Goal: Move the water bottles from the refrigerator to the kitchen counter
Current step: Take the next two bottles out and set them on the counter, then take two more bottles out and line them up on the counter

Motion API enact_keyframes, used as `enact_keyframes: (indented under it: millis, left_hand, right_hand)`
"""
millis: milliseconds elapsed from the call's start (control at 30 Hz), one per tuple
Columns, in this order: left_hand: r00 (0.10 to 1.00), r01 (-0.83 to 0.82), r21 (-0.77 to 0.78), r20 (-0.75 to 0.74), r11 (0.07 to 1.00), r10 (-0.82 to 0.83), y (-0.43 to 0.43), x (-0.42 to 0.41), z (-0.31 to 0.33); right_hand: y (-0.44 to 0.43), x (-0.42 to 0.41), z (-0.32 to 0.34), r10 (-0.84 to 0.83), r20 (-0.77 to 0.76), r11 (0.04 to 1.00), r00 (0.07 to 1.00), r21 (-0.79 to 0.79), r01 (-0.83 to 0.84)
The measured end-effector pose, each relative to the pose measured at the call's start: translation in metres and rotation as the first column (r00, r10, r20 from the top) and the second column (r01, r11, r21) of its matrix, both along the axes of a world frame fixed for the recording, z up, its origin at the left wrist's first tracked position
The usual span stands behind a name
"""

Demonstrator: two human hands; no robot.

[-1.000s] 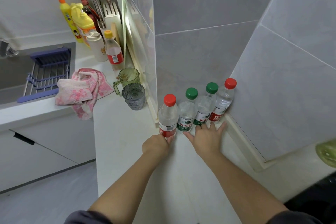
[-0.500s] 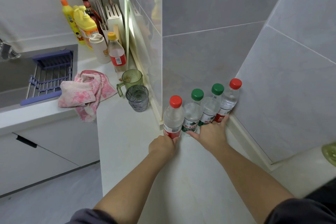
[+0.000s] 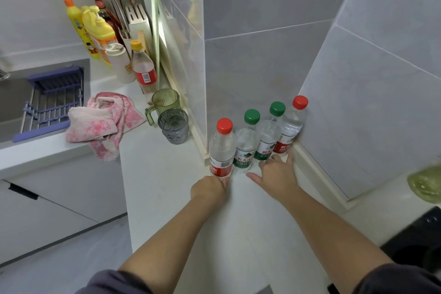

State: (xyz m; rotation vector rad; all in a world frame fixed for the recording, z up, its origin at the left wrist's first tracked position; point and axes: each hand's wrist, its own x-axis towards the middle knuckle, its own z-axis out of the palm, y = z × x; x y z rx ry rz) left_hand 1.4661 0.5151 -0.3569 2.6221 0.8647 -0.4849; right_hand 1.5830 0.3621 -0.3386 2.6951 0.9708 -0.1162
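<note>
Several clear water bottles stand in a row on the white counter [image 3: 167, 193], in the corner of the tiled wall. From left to right they are a red-capped bottle [image 3: 221, 148], two green-capped bottles [image 3: 245, 144] [image 3: 269, 136] and another red-capped bottle [image 3: 292, 126]. My left hand [image 3: 208, 190] is curled in a loose fist, its fingers pressed against the base of the left red-capped bottle without wrapping it. My right hand [image 3: 278, 174] lies flat with fingers spread, fingertips touching the bases of the two right-hand bottles.
A grey glass [image 3: 173, 126] and a green mug [image 3: 164, 104] stand left of the bottles. A pink towel [image 3: 102, 122] hangs over the counter edge beside the sink [image 3: 14, 98] with its blue rack. Detergent bottles and utensils crowd the back. A dark stove [image 3: 415, 243] is at the right.
My right hand has slid slightly forward and right, against the bases of the right-hand bottles. My left hand stays at the left bottle's base. The row has barely shifted.
</note>
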Motion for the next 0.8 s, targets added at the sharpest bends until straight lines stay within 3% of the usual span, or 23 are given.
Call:
enact_keyframes:
  millis: [267,433,800]
  left_hand:
    - [1.0,0.001,0.059,0.017,0.998,-0.002,-0.008,-0.046,0.022]
    - [0.99,-0.01,0.246,0.138,0.969,-0.025,-0.026,-0.127,0.046]
    - [0.909,-0.31,0.312,0.373,0.898,0.184,-0.126,-0.331,0.102]
  right_hand:
    - [-0.023,-0.036,0.012,0.055,-0.104,0.994,0.993,0.099,-0.045]
    - [-0.043,-0.086,0.023,0.159,-0.134,0.97,0.978,0.207,-0.129]
    - [-0.086,-0.243,0.068,0.497,-0.091,0.815,0.863,0.389,-0.428]
